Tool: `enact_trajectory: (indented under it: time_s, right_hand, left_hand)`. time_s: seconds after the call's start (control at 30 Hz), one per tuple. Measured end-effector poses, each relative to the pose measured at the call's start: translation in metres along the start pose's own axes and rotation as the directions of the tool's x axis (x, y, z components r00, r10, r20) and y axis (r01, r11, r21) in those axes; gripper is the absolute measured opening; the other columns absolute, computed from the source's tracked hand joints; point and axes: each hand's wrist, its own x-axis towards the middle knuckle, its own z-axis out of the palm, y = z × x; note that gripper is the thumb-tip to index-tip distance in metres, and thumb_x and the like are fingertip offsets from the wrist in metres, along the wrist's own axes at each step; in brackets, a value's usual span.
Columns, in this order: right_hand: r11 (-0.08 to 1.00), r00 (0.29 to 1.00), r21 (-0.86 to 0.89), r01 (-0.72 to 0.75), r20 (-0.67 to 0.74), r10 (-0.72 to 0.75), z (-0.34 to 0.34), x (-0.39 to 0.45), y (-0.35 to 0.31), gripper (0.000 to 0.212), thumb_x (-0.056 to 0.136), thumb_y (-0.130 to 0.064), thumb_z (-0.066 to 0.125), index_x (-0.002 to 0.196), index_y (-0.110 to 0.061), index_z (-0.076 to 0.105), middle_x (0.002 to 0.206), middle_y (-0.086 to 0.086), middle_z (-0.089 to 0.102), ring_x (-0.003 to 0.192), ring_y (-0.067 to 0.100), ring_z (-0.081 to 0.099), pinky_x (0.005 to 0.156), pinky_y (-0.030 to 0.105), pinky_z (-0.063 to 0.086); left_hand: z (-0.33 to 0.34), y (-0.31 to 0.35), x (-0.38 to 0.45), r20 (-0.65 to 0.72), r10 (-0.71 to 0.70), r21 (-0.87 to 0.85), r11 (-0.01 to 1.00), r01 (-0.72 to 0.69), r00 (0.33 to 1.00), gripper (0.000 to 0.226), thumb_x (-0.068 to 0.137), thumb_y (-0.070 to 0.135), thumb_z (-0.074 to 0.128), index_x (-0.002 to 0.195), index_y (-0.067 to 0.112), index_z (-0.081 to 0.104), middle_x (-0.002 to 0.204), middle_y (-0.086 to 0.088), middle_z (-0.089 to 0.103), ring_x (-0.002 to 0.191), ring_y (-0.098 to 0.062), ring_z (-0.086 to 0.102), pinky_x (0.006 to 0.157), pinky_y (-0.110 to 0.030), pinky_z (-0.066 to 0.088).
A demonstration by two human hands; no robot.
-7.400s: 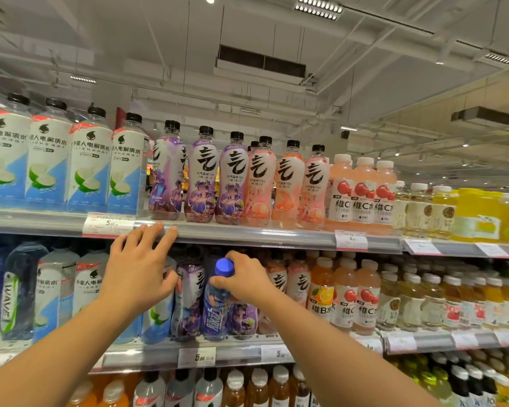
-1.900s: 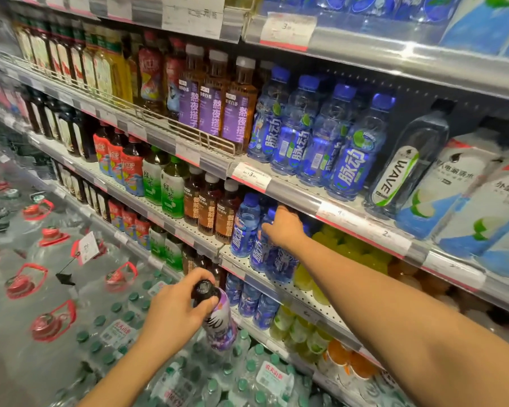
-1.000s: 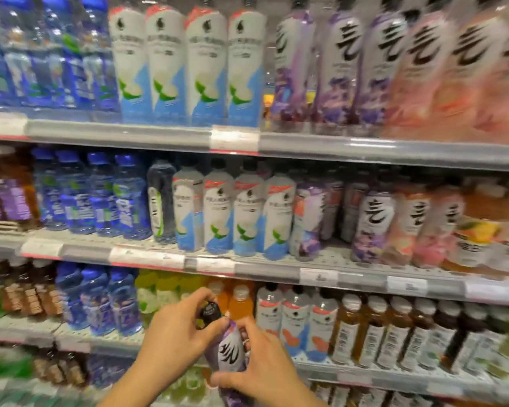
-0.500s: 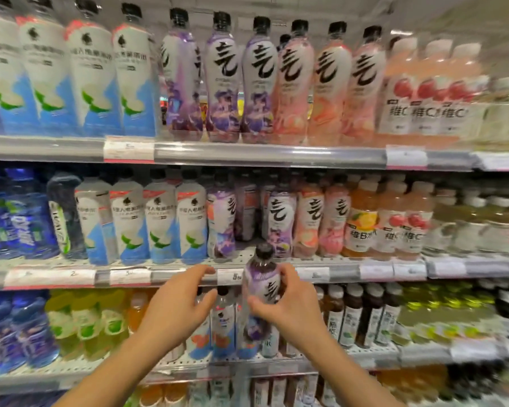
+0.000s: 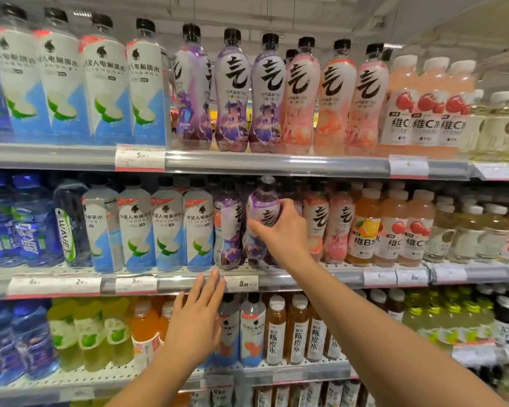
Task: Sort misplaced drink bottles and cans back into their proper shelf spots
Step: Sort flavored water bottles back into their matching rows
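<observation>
Half a second ago the purple bottle (image 5: 262, 218) hung in front of the middle shelf's front edge, below the row; now it is up at shelf level, upright, among the drinks on the middle shelf (image 5: 306, 278). The right hand (image 5: 282, 230) has risen with it and grips it round the body, thumb across the label and fingers wrapped behind. The left hand (image 5: 196, 318), which was just beside the bottle before, has come away from it: it now hovers lower, fingers straight and spread, holding nothing, its fingertips near the shelf's front edge just left of the price tag (image 5: 241, 284).

The bottle stands in the gap between another purple bottle (image 5: 228, 227) on its left and the pink bottles (image 5: 316, 224) on its right. Whether its base already touches the shelf cannot be told, since the wrist and the front edge cover it. It has a dark cap, a waisted clear body and a purple-and-white label with a bold black brush character, partly covered by the hand. The lower part of the label shows darker purple artwork, too blurred to read.

Further left on the same shelf stand white-and-blue bottles (image 5: 166, 230). The top shelf (image 5: 276, 164) carries the same purple and pink drinks side by side along its front edge.
</observation>
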Motion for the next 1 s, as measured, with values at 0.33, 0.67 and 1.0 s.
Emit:
enact_trajectory:
  time_s: [0.33, 0.67, 1.0]
  right_hand:
    - [0.992, 0.996, -0.110, -0.062, 0.059, 0.069, 0.031, 0.006, 0.008, 0.067, 0.089, -0.036, 0.078, 0.136, -0.005, 0.042, 0.090, 0.002, 0.066, 0.078, 0.018, 0.063, 0.071, 0.037, 0.056]
    - [0.714, 0.992, -0.688, 0.128, 0.102, -0.079, 0.020, 0.020, -0.007, 0.088, 0.097, -0.062, 0.058, 0.153, -0.002, 0.027, 0.105, 0.013, 0.073, 0.096, 0.034, 0.071, 0.063, 0.035, 0.040]
    - [0.717, 0.988, -0.684, 0.135, 0.146, -0.047, 0.026, 0.033, 0.000, 0.076, 0.099, -0.051, 0.058, 0.149, 0.002, 0.036, 0.116, 0.017, 0.072, 0.106, 0.036, 0.069, 0.071, 0.037, 0.040]
  left_hand:
    - [0.008, -0.007, -0.007, 0.049, 0.061, 0.004, 0.998, -0.061, 0.997, 0.102, 0.086, 0.047, 0.053, 0.160, 0.026, -0.013, 0.168, 0.002, -0.021, 0.155, -0.026, -0.016, 0.124, -0.054, 0.015]
    - [0.008, -0.007, -0.006, 0.071, 0.065, 0.001, 0.998, -0.065, 0.995, 0.101, 0.088, 0.048, 0.048, 0.157, 0.027, -0.022, 0.164, 0.004, -0.032, 0.152, -0.025, -0.024, 0.125, -0.054, 0.011]
    - [0.011, -0.007, -0.004, 0.077, 0.044, 0.017, 0.999, -0.046, 0.996, 0.104, 0.084, 0.051, 0.052, 0.159, 0.029, -0.017, 0.165, 0.005, -0.027, 0.153, -0.026, -0.020, 0.124, -0.054, 0.012]
